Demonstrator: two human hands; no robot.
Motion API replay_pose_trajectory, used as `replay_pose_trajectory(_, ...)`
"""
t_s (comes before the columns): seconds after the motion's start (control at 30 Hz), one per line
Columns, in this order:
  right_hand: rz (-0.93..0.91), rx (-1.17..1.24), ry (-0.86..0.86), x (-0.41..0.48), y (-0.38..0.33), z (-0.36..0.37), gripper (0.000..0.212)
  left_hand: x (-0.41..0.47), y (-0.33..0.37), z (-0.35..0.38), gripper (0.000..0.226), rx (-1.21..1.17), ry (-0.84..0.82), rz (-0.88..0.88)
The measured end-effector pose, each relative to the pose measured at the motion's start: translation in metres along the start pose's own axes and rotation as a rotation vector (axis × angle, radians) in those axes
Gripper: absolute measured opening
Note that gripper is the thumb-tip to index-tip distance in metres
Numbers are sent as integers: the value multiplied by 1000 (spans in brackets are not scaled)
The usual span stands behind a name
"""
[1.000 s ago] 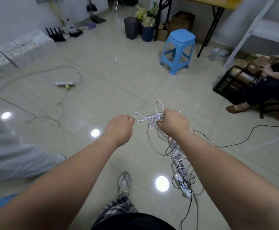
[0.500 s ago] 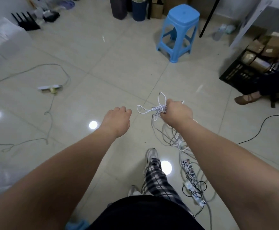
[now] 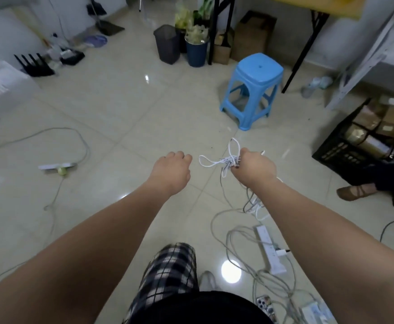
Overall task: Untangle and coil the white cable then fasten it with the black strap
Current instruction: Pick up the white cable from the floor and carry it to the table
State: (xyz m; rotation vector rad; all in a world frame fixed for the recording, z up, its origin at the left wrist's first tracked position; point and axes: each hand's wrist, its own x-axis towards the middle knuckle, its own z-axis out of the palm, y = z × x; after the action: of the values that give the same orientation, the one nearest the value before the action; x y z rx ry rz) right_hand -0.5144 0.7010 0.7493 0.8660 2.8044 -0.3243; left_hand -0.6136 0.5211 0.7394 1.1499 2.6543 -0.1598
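Glossy tiled floor (image 3: 121, 108) everywhere, so I'll go off the blue stool (image 3: 258, 69). On my side of the stool and off to its left, my left hand (image 3: 171, 170) is balled up with nothing in it. Nearly in line with the stool, the white cable (image 3: 229, 161) tangle pokes out of my right hand (image 3: 253, 168), which clutches it tight, with loose strands dangling to the floor.

Left hand (image 3: 171, 170): fingers curled under, palm side hidden; whether it holds anything cannot be told. Right hand (image 3: 253, 168) covers the core of the tangled thin white cable (image 3: 217, 161). Black plastic crate (image 3: 336, 155) and seated person's dark-trousered leg (image 3: 387, 175) cut by right edge. Light-cased smartphone (image 3: 264, 304) partly hidden at bottom.
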Motion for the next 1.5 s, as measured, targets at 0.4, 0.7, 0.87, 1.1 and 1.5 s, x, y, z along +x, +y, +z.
replay_pose_trajectory(0.4,79,31,12,220,-65,-39,28,211,-113,-55,40,15,29,71)
replay_pose_trajectory(0.7,121,45,17,350,-100,-73,30,344,-172,-90,41,38,-19,120)
replay_pose_trajectory(0.87,143,76,2,430,-89,-85,29,430,-173,-107,41,34,-23,154)
replay_pose_trajectory(1.1,114,97,-24,549,-60,-125,31,552,-173,-149,43,35,3,122)
replay_pose_trajectory(1.5,136,98,-5,743,-43,-174,29,750,-189,-207,42,-21,-8,149)
